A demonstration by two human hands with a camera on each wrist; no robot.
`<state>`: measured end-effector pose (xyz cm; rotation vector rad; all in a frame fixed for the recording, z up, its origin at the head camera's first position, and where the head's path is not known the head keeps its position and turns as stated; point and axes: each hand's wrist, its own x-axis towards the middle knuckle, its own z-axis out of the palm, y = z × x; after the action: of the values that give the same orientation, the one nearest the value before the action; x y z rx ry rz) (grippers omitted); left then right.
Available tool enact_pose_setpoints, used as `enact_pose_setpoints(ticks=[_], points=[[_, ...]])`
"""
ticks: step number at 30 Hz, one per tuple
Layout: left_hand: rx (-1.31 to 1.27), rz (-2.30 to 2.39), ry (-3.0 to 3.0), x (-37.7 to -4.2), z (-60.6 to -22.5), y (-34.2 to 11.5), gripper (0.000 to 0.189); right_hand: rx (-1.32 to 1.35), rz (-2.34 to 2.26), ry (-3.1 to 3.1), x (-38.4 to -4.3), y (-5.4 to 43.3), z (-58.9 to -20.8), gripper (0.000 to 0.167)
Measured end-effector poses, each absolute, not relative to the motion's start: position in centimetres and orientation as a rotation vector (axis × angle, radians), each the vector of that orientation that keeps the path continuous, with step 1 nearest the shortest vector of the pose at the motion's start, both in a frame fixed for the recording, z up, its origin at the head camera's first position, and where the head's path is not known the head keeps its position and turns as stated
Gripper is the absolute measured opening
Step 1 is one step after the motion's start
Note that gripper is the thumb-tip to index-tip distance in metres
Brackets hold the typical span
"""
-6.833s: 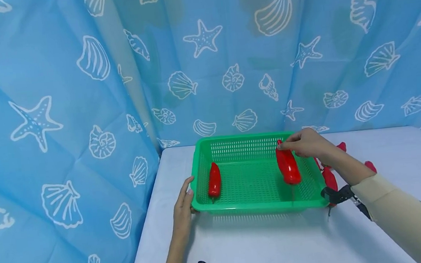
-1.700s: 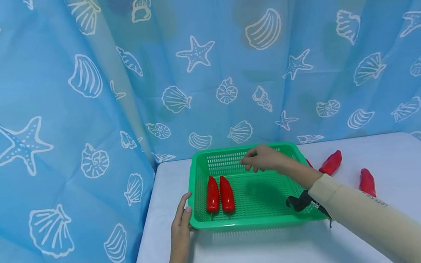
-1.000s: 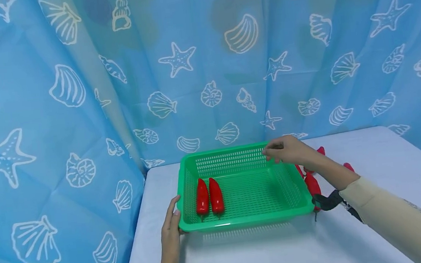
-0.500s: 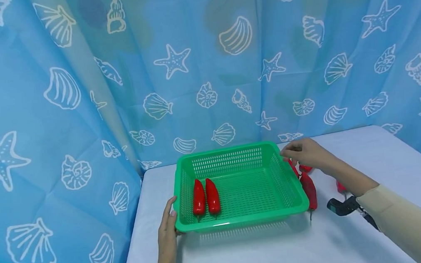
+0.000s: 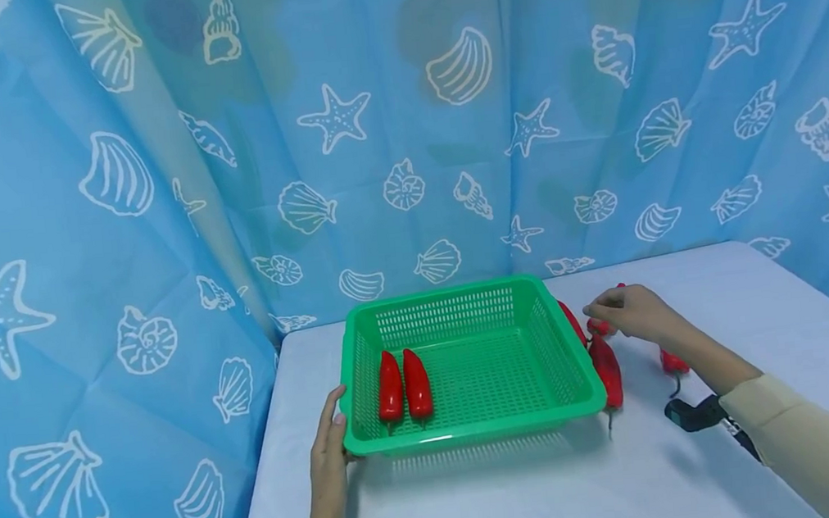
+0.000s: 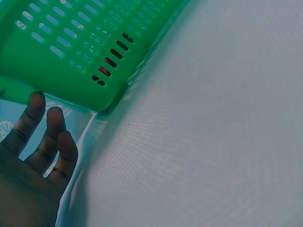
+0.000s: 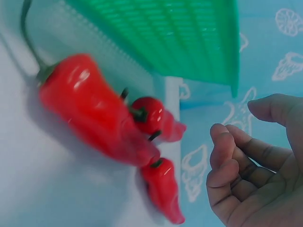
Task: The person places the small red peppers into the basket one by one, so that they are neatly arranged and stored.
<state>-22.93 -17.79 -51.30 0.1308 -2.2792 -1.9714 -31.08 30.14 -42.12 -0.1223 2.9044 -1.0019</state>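
Note:
Two red peppers [image 5: 390, 389] lie side by side at the left end of a green plastic basket [image 5: 474, 431]. My left hand [image 5: 326, 456] touches the basket's left rim near the front corner; in the left wrist view its fingers are loosely bent, a fingertip at the rim. Beyond the basket's right side, my right hand [image 5: 634, 311] hovers over loose red peppers with nothing between thumb and fingers. The right wrist view shows a large red pepper [image 7: 92, 106] with a long stem and two smaller-looking ones, the nearer being a pepper [image 7: 162, 187] at the bottom. The hand partly hides some peppers.
Another red pepper [image 5: 673, 361] lies under the right forearm. The white table [image 5: 480, 500] ends at a blue shell-patterned curtain [image 5: 374, 131] behind and to the left. The basket's rim stands between the loose peppers and those inside.
The pepper my right hand held earlier now lies beside the first in the basket. That hand has since moved right, out past the basket's rim. My left hand stays at the rim.

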Motion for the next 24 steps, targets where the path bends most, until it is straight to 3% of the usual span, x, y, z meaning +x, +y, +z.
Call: enact_pose_setpoints(ticks=[24], points=[[0.113, -1.964, -2.296, -23.0, -51.2, -17.7, 0.051, 0.128, -1.016, 2.801, -30.9, 31.9, -46.2, 0.048]])
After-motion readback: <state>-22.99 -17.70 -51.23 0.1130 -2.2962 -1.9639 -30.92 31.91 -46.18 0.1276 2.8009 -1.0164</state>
